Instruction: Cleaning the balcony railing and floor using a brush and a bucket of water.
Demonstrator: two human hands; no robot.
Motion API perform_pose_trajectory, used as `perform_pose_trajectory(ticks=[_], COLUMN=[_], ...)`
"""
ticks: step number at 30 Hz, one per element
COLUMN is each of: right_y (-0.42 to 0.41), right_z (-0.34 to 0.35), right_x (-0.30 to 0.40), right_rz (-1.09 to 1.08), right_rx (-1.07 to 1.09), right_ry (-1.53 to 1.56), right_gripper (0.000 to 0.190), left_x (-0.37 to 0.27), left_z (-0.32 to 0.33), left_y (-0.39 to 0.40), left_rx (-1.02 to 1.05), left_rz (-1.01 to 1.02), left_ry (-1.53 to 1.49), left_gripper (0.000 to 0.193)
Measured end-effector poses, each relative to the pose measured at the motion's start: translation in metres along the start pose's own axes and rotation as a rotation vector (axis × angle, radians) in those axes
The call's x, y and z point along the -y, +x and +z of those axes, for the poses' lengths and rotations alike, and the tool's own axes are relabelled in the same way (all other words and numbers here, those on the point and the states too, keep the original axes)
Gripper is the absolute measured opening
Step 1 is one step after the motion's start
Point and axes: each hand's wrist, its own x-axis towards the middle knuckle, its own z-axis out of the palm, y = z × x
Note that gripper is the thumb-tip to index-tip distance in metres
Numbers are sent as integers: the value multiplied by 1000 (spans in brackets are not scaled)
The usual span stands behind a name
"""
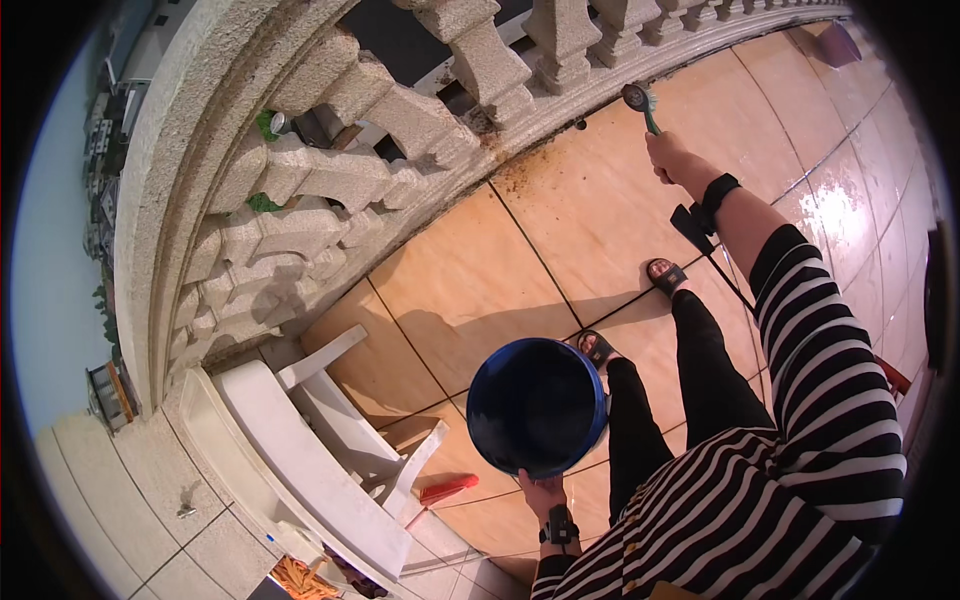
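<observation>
My left hand (pixel 543 493) grips the near rim of a round dark blue bucket (pixel 495 424). The bucket's mouth faces up at me, and its dark inside is hard to make out. Out at arm's length, my right hand (pixel 667 159) is closed around the green handle of a round-headed scrub brush (pixel 637 97) with pale bristles. The brush is over the tiled floor (pixel 600 187), near the foot of a stone balustrade (pixel 491 75); whether the bristles touch the tile I cannot tell. Brown dirt (pixel 532 169) is scattered on the tiles along the balustrade's base.
A white bench-like piece (pixel 315 465) with protruding legs lies beside the balustrade. A red brush-like object (pixel 448 490) rests on the floor by it. Orange cloth (pixel 300 577) shows at the lower edge. A purple container (pixel 838 45) stands far right, near wet, shiny tiles. A small drain hole (pixel 580 124) sits by the edge.
</observation>
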Motion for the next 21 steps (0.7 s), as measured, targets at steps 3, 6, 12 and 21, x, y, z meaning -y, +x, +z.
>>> perform_pose_trajectory(ticks=[3, 6, 12, 21], right_y=[-28, -59, -113, -127], right_z=[17, 37, 86, 104], right_x=[4, 7, 35, 124], right_rz=[-149, -186, -354, -985], right_rx=[-57, 72, 152, 1], right_ry=[-80, 70, 26, 151], right_gripper=[32, 29, 32, 40], left_x=[-5, -11, -29, -46], left_z=[-13, -9, -4, 8], left_y=[4, 2, -11, -23], left_rx=[-5, 37, 108, 53], left_rz=[-11, 9, 6, 30], left_ry=[-3, -8, -1, 96], left_gripper=[48, 48, 50, 44])
